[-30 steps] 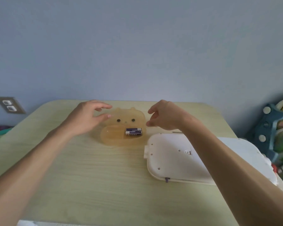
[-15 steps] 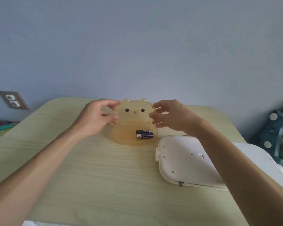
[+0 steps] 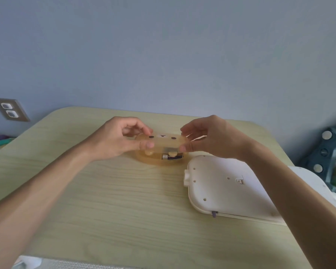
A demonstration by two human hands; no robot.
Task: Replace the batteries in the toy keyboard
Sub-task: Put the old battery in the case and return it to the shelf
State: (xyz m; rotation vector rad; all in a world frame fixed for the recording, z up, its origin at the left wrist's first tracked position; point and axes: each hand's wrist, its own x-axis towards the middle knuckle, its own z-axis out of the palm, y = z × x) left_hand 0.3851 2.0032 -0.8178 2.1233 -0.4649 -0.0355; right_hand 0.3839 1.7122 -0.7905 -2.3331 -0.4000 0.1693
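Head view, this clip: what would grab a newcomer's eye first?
Both hands, left hand and right hand, pinch the lid of a translucent amber bear-face case at the table's far middle. Batteries show in its base. To the right lies the white toy keyboard, underside up.

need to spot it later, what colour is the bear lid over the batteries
Translucent amber lid, with dark dot eyes and a small white snout patch; the head view shows it.
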